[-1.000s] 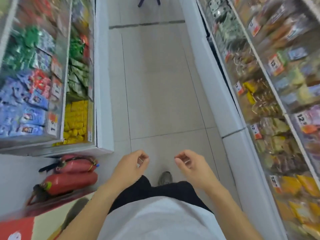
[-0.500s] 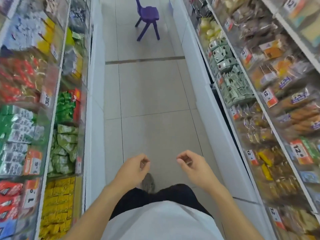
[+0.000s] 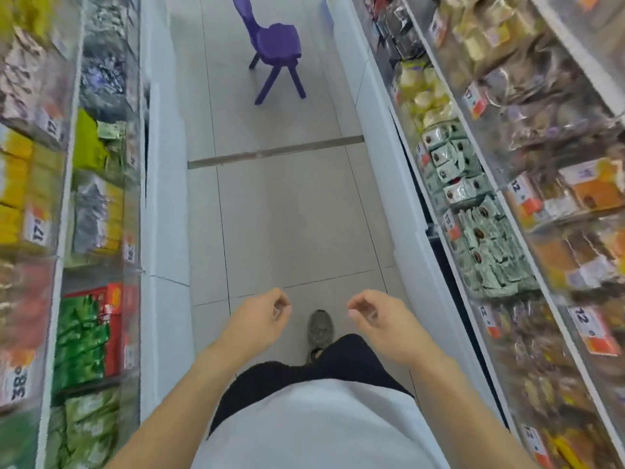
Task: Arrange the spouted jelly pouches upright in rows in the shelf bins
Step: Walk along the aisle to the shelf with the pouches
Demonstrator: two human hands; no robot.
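Green and yellow packets fill the clear-fronted left shelf bins (image 3: 98,336); spouted jelly pouches cannot be identified there (blurred). Left hand (image 3: 260,319) and right hand (image 3: 382,323) hang loosely curled, holding nothing, above the pale tiled floor (image 3: 287,214). Purple plastic chair (image 3: 275,49) stands ahead, right shelf bins (image 3: 500,265) beside.

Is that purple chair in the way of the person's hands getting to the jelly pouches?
Can't say: no spouted jelly pouches can be told apart in the blurred shelf bins. Both the left hand and right hand are empty over bare floor. The purple chair stands farther down the aisle, in the walking path.
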